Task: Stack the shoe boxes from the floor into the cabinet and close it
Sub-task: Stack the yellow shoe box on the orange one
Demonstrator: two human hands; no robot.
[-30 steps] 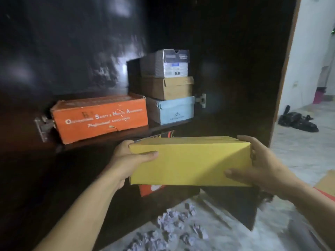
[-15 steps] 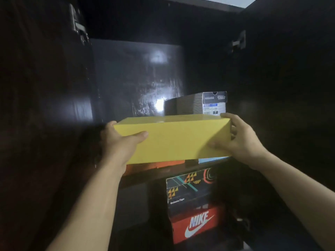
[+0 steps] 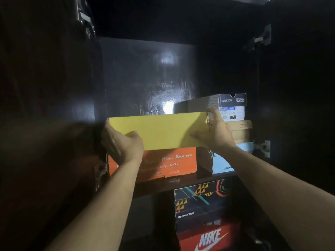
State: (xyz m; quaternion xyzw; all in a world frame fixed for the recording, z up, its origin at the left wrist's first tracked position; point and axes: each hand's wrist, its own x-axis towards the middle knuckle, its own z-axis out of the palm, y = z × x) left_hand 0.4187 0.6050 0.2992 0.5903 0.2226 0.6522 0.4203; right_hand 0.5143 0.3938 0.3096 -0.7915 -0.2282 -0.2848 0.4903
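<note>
You hold the yellow box [image 3: 168, 130] between both hands inside the dark cabinet [image 3: 145, 73]: your left hand [image 3: 121, 144] is clamped on its left end with the thumb across the near face, your right hand [image 3: 216, 132] on its right end, fingers [image 3: 211, 113] wrapped over the top corner. The box sits on top of the orange safety-shoe box [image 3: 172, 163] on the upper shelf [image 3: 181, 182]. Just right stands a stack: grey box [image 3: 232, 105], brown box [image 3: 242, 131], light blue box [image 3: 223, 163]. Below the shelf, a patterned box [image 3: 201, 201] rests on a red Nike box [image 3: 208, 239].
</note>
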